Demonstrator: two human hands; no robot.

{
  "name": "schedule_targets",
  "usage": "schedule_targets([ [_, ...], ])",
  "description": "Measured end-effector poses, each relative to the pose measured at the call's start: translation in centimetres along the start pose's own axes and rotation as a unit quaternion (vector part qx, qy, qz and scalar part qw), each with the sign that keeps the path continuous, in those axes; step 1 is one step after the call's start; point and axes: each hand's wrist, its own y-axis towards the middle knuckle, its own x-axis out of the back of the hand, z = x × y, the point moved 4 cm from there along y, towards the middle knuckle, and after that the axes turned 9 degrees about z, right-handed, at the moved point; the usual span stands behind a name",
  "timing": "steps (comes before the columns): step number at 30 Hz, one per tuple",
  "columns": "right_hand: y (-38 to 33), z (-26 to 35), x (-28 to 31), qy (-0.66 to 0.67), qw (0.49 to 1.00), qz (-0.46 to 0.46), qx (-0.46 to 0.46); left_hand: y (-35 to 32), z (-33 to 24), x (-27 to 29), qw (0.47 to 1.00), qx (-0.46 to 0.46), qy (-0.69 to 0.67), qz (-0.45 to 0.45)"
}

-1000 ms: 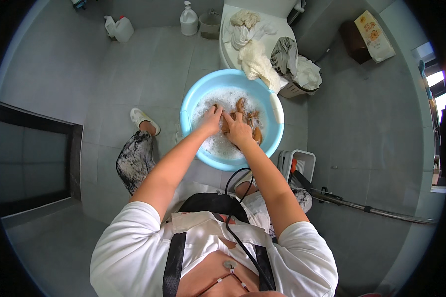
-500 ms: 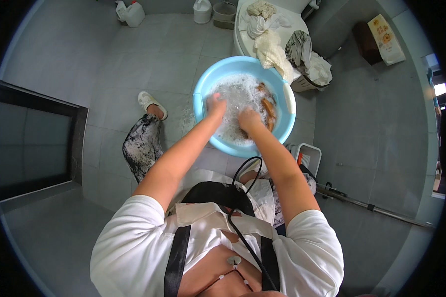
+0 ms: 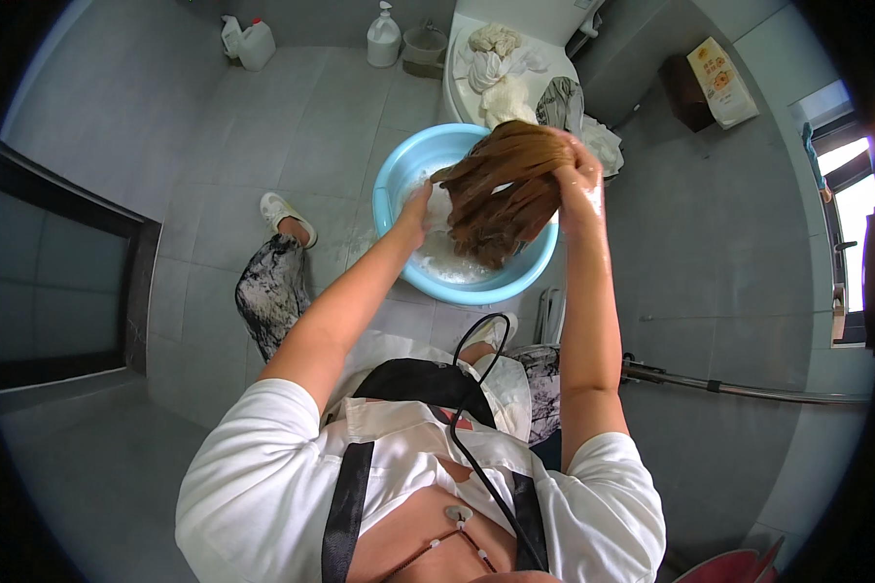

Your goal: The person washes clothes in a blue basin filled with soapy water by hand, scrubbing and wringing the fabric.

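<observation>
A wet brown garment point(image 3: 506, 189) hangs bunched over a light-blue basin point(image 3: 476, 294). My right hand point(image 3: 580, 177) is wrapped round its upper right end and holds it up above the rim. At the garment's left edge, my left hand point(image 3: 415, 214) grips a corner of it, though the fingertips are partly hidden. Sudsy water point(image 3: 447, 264) shows in the basin below and to the left of the cloth. The garment covers much of the basin's right side.
Behind the basin stands a toilet point(image 3: 464, 92) with pale clothes point(image 3: 507, 97) and a grey patterned cloth point(image 3: 559, 102) heaped on its lid. A white pump bottle point(image 3: 383, 41) and jugs point(image 3: 256, 46) line the back wall. A metal pole point(image 3: 749, 391) lies at right.
Both hands were down in the suds. My right hand has lifted the brown garment up and rightward out of the water, while my left hand has come to its left edge.
</observation>
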Motion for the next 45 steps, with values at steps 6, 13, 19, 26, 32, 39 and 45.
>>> schedule_targets([
  [6,0.2,3.6,-1.1,0.149,0.982,0.060,0.099,-1.4,-3.3,-4.7,0.939,-0.058,-0.149,0.306],
  [13,-0.9,-4.1,-0.3,0.166,0.985,-0.032,-0.024,-0.4,-3.5,-4.9,0.956,-0.062,-0.130,0.254],
  [19,-2.4,-10.6,4.0,-0.168,0.973,-0.144,-0.058,3.2,-4.0,-1.5,0.976,-0.126,-0.140,0.108],
  [26,-2.7,-14.3,1.0,-0.534,0.816,0.126,-0.182,3.4,-0.8,-1.0,0.984,-0.086,-0.151,0.049],
  [32,-0.1,-19.2,-1.3,-0.635,0.689,0.223,-0.269,3.6,2.2,-1.1,0.986,-0.022,-0.154,0.058],
  [39,-0.4,-26.8,-0.7,-0.581,0.738,0.164,-0.300,6.1,3.8,0.3,0.988,-0.041,-0.133,0.071],
  [45,0.1,-22.6,0.0,-0.438,0.847,0.123,-0.277,3.5,1.7,-0.9,0.986,0.001,-0.148,0.071],
])
